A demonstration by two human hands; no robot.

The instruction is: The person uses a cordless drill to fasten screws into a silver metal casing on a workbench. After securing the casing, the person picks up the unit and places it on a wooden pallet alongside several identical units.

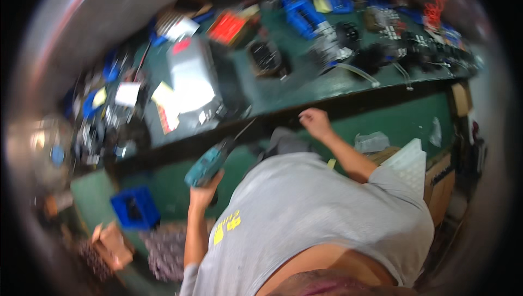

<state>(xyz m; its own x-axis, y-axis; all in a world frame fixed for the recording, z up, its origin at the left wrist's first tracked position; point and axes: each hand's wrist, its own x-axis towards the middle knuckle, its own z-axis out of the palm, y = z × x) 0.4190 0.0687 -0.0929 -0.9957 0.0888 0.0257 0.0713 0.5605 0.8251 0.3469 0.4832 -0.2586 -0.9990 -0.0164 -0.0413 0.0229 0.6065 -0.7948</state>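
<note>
My left hand (201, 189) is wrapped round the grip of a teal cordless drill (205, 167). Its long thin bit (245, 129) points up and right toward the front edge of the green workbench (261, 98). My right hand (316, 121) hovers by that same edge, right of the bit. Its fingers look pinched together; blur hides what they hold, if anything. Across the bench from my left hand lies a grey metal box-shaped housing (192, 75) with a bright, shiny top. Beside it sits a dark open container of small parts (265, 58).
Blue bins (301, 15) and a red-orange box (227, 27) line the bench's back. Black motor-like assemblies with cables (338, 45) crowd its right side. A blue crate (135, 207) stands low at left, near a brown carton (113, 244). White perforated plastic (406, 165) leans at right.
</note>
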